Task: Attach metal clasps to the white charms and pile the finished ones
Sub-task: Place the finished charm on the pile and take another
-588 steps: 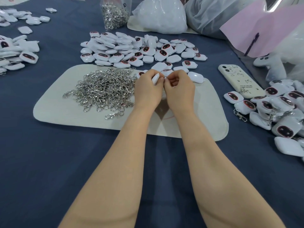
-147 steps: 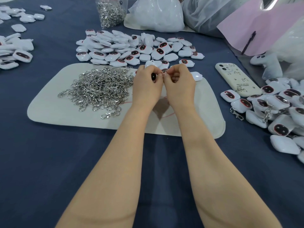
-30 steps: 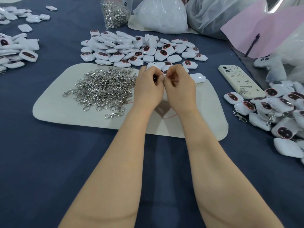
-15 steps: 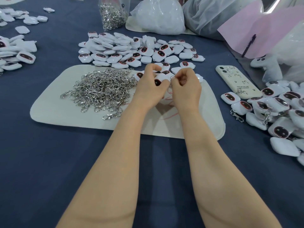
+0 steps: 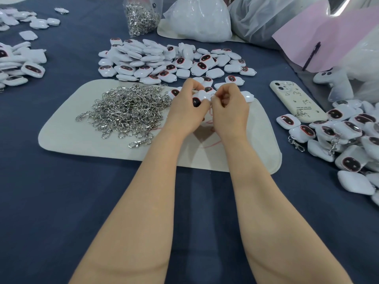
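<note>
Two hands meet above the cream mat [image 5: 67,138], left hand [image 5: 183,113] grips a white charm [image 5: 202,95], more exposed than a second ago, right hand [image 5: 230,113] pinches at its edge, any clasp hidden behind curled fingers [image 5: 227,93]

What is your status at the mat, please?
Left hand grips charm. Right hand pinches clasp at its edge. Clasp pile close on the left.
</note>
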A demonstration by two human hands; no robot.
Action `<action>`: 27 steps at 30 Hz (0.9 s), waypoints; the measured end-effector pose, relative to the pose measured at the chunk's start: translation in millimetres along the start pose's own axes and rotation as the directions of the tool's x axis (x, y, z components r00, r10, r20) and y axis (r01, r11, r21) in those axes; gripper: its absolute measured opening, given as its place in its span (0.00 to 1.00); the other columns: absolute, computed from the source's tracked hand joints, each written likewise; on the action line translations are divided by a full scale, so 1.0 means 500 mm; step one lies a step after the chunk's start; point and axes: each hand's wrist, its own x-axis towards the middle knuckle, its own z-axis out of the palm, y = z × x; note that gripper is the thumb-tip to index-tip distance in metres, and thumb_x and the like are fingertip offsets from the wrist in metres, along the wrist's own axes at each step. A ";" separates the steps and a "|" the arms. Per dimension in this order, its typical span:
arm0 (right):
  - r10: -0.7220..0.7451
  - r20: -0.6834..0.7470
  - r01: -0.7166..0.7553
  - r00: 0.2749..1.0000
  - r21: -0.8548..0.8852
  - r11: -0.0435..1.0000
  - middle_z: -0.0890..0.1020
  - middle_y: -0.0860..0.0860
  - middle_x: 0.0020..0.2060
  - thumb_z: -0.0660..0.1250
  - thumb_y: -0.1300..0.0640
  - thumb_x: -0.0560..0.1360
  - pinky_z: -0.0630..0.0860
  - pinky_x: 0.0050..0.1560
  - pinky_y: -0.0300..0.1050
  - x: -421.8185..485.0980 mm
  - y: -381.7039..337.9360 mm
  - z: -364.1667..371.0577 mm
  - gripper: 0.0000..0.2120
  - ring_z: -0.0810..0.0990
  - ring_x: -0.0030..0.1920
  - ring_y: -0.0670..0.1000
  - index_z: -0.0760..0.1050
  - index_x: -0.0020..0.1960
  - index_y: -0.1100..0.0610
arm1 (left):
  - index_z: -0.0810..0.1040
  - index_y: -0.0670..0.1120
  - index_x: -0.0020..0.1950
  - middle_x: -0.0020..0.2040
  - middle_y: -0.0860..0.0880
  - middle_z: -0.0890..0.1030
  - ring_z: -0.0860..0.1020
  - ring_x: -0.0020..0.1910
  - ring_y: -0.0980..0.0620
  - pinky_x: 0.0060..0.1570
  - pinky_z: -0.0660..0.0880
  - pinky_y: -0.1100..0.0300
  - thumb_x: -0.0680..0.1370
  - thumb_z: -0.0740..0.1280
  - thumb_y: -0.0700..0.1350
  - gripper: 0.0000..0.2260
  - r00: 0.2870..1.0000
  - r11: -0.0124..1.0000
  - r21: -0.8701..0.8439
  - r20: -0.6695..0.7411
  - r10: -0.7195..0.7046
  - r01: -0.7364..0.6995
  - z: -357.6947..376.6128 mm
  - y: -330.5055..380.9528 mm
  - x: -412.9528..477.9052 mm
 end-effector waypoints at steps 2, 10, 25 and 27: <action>0.004 -0.004 -0.004 1.000 0.001 1.000 0.74 0.45 0.34 0.61 0.67 0.73 0.70 0.40 0.34 0.000 0.001 0.000 0.07 0.74 0.38 0.48 0.70 0.44 0.56 | 0.70 0.48 0.54 0.43 0.51 0.76 0.79 0.43 0.41 0.46 0.75 0.50 0.74 0.66 0.41 0.11 1.000 1.000 0.017 -0.005 0.008 -0.008 0.001 -0.001 0.000; 0.017 -0.024 -0.017 1.000 0.008 1.000 0.75 0.45 0.35 0.61 0.66 0.74 0.71 0.41 0.35 -0.002 -0.002 0.004 0.06 0.74 0.38 0.47 0.70 0.44 0.56 | 0.70 0.46 0.57 0.47 0.49 0.75 0.79 0.46 0.41 0.49 0.75 0.51 0.75 0.65 0.41 0.11 1.000 1.000 0.027 -0.011 0.012 -0.011 0.003 0.001 -0.002; 0.038 -0.035 -0.037 0.999 0.019 0.999 0.74 0.43 0.34 0.61 0.66 0.74 0.69 0.39 0.30 -0.003 0.000 0.007 0.07 0.72 0.35 0.43 0.71 0.44 0.55 | 0.70 0.45 0.57 0.43 0.53 0.74 0.76 0.39 0.48 0.43 0.72 0.58 0.76 0.64 0.41 0.11 0.999 0.997 0.054 -0.004 0.046 -0.045 -0.001 0.005 -0.004; 0.034 -0.032 -0.033 0.999 0.018 0.999 0.75 0.45 0.35 0.61 0.67 0.74 0.71 0.42 0.35 -0.003 0.000 0.008 0.07 0.73 0.38 0.46 0.71 0.44 0.56 | 0.70 0.45 0.57 0.41 0.55 0.73 0.74 0.35 0.52 0.40 0.69 0.60 0.76 0.64 0.41 0.11 0.999 0.996 0.070 -0.011 0.047 -0.046 -0.001 0.004 -0.004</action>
